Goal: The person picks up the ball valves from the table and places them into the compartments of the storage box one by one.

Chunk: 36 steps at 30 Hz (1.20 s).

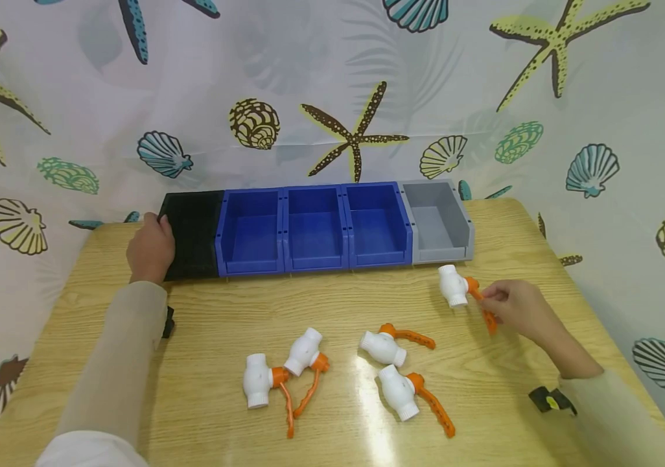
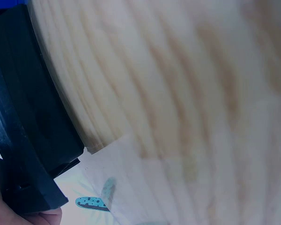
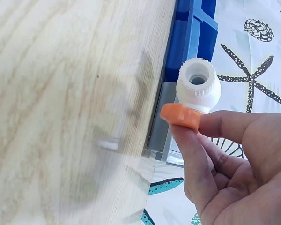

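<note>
Your right grip (image 1: pixel 516 309) pinches a white valve (image 1: pixel 454 287) by its orange handle (image 1: pixel 490 322), toward the surface's (image 1: pixel 198 370) back right corner; your left grip (image 1: pixel 151 248) holds the black bin (image 1: pixel 194 237). This looks like pick-up; the next move calls for a steady pinch.

No readable text or labels anywhere.

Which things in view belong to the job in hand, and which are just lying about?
Likely part of the job:
white valve, its orange handle pinched by the right hand
black bin, gripped by the left hand
four similar valves on the table
three blue bins and grey bin

Likely just surroundings:
shell-and-starfish cloth behind the bins
</note>
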Tool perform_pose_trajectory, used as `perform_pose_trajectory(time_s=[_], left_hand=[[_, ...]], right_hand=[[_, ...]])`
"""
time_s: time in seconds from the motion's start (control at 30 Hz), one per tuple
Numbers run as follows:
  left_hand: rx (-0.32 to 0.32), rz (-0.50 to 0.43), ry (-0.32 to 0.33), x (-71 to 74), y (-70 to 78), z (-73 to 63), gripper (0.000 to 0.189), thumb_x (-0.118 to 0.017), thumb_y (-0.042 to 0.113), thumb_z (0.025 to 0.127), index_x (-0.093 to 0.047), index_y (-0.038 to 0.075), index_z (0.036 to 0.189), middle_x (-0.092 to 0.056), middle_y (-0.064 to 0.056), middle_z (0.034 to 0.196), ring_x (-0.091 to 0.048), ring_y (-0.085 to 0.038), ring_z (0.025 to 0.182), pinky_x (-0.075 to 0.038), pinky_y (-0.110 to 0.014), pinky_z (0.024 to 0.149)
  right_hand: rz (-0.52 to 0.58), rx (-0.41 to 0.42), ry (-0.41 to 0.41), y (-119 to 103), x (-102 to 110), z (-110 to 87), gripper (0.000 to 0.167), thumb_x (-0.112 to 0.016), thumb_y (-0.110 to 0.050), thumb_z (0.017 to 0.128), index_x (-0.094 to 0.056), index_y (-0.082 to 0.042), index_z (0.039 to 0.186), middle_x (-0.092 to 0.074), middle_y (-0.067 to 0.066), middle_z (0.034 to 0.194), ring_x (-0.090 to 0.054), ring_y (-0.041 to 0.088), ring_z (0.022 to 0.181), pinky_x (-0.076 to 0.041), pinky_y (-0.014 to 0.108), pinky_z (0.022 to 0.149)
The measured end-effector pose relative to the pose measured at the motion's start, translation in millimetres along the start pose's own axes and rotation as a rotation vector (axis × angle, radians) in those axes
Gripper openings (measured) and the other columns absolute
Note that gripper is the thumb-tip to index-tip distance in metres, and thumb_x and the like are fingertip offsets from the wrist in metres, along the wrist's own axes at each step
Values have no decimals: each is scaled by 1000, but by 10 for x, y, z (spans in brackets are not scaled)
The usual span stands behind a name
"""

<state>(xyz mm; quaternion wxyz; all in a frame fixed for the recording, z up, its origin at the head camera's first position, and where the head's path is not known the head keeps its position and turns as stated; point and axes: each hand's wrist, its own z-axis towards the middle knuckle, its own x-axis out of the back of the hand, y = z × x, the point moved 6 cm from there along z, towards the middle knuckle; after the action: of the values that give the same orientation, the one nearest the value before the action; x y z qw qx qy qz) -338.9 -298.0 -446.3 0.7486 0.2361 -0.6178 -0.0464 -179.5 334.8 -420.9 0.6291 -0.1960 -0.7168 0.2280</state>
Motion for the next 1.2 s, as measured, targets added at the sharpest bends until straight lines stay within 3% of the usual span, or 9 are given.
perform_pose_trajectory(time_s=[0.5,0.9,1.2], left_hand=[[7,4,1,4,10,-15,57,-14,39,100,-41,-8,117,-56,-32,94,-57,-49,80,-42,-55,61],[10,12,-5,-5,5,-5,57,-13,39,100,-41,-7,117,-56,-32,92,-57,-49,80,-41,-55,59],[8,9,-10,-3,16,-14,56,-13,39,100,-40,-7,117,-55,-32,93,-56,-49,80,-41,-55,60]], right_hand=[[59,-12,11,-29,32,153,19,-63,-12,87,-63,5,95,-66,11,80,-64,17,61,-53,34,57],[25,7,64,-65,56,287,16,-63,-12,86,-64,3,92,-66,10,77,-62,17,59,-48,29,52],[87,-10,46,-70,55,391,22,-62,-16,88,-64,5,96,-67,13,83,-64,18,63,-53,35,59]])
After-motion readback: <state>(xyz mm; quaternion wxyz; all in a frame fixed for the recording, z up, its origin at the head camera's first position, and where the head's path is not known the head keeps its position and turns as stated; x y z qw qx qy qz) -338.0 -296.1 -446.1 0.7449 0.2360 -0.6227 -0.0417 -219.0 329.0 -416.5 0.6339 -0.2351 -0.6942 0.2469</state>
